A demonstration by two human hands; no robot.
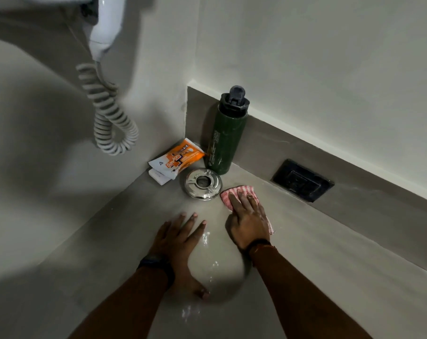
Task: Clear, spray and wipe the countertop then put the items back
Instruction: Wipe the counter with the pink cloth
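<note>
My right hand (248, 217) lies flat on a pink striped cloth (237, 192), pressing it onto the grey countertop (330, 277). My left hand (179, 237) rests flat on the counter with fingers spread, holding nothing. Wet patches glisten between and below my hands. In the far corner stand a dark green bottle (226, 135), a round steel ashtray (203, 183), an orange and white Savlon packet (175, 159) and a small white soap bar (160, 177) under the packet.
A white wall-mounted hair dryer (104, 28) with a coiled cord (112, 113) hangs at the upper left. A black wall socket (303, 180) sits in the backsplash on the right. Walls enclose the counter at the back and left.
</note>
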